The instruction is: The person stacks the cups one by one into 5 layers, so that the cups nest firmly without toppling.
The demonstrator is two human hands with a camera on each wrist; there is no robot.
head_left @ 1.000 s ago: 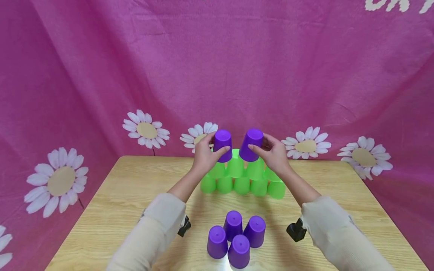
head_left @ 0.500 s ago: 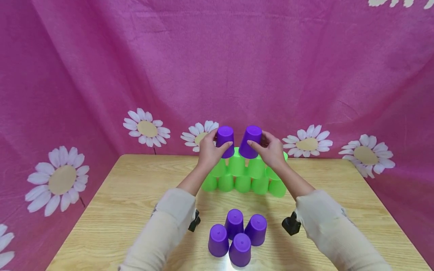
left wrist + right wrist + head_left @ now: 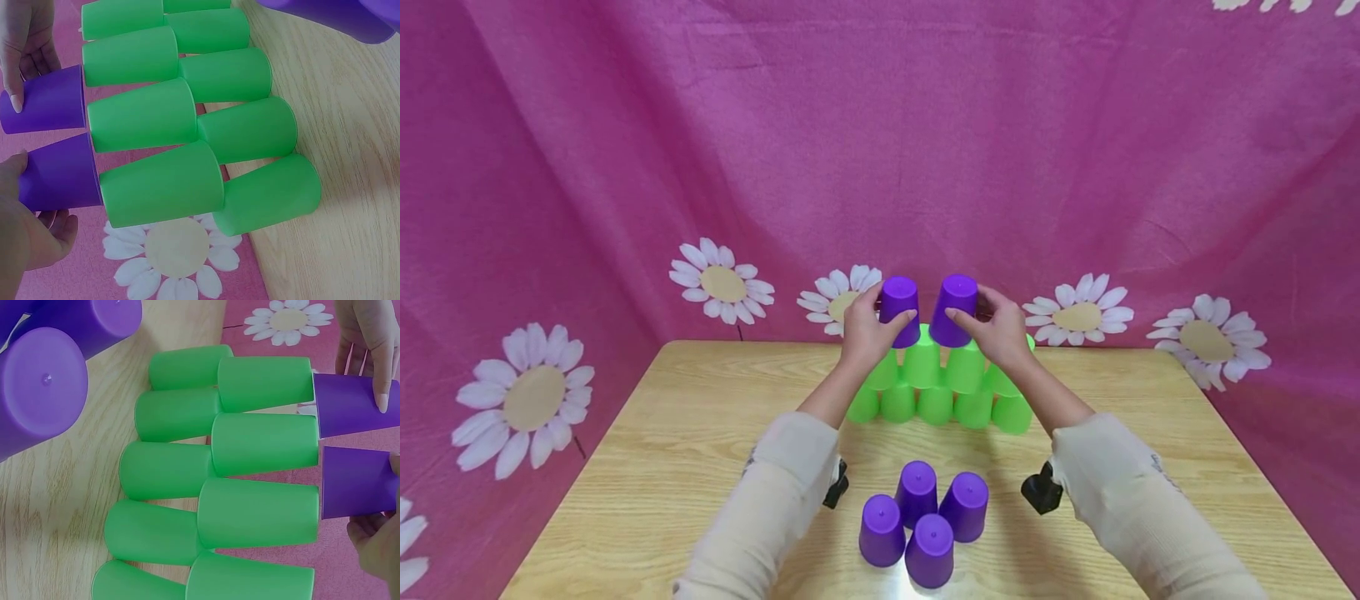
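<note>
My left hand [image 3: 867,329] grips an upside-down purple cup [image 3: 898,304], thumb on the near side. A second upside-down purple cup [image 3: 953,310] is held the same way by my right hand [image 3: 1002,327], its top tilted slightly to the right in the head view. Both cups sit side by side at the tops of the upper row of green cups [image 3: 142,114], their rims right at those tops in both wrist views. The green cups stand upside down in two rows, the upper row [image 3: 265,444] bridging the lower row [image 3: 165,469].
Several more purple cups [image 3: 929,550] stand upside down in a cluster on the wooden table [image 3: 700,433], nearer my body. A pink cloth [image 3: 880,150] with white daisies hangs behind the table's far edge. A black wrist device [image 3: 1042,489] shows below my right sleeve.
The two held purple cups have come slightly closer together, the left one shifting right. Over the last half second the hands have barely moved, and both still grip their cups.
</note>
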